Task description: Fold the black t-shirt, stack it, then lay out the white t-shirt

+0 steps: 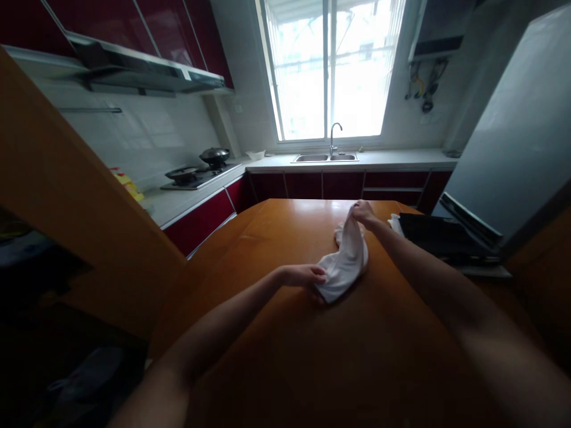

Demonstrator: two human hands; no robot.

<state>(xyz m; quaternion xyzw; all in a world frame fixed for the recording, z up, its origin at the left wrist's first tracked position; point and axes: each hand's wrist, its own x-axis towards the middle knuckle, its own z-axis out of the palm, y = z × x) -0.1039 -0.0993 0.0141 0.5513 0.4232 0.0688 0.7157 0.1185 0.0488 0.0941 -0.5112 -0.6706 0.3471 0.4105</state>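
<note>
A crumpled piece of white cloth (345,264) lies partly on the wooden table (259,238), its far end lifted. My right hand (363,212) is closed on that raised end, near the table's far edge. The near left edge of the cloth is pinched in my left hand (306,276), low over the tabletop. Folds hide the garment's shape, so I cannot tell its exact kind. Part of the cloth bunches up on the table beneath my right hand.
Black folded items (439,235) with something white beside them lie right of the table. Behind are a counter with a sink (312,158) and faucet, and a stove with a lidded wok (215,156). A tall refrigerator (513,131) stands at right, a wooden panel (80,172) at left.
</note>
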